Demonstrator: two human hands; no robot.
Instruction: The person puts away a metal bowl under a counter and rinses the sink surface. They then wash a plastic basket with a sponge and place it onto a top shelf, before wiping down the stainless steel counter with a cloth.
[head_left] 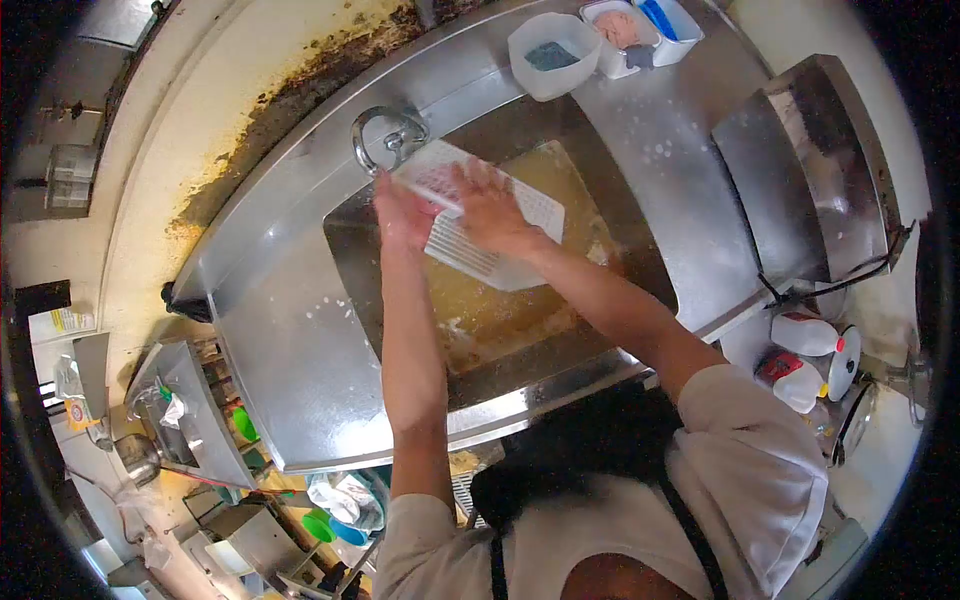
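Head view: the left hand [403, 212] is gripping the near-left edge of the white slatted tray [487, 215] over the sink [560, 330], while the right hand [490, 208] is pressing flat on top (long axis running faucet-to-right).

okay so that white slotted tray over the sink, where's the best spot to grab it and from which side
Probably by its short end edges. The white slotted tray is flat and thin, tilted over the sink, so pinching the rim suits it. The left hand is at the end by the faucet; the right hand lies flat on its face. Come from the faucet side and the opposite end.
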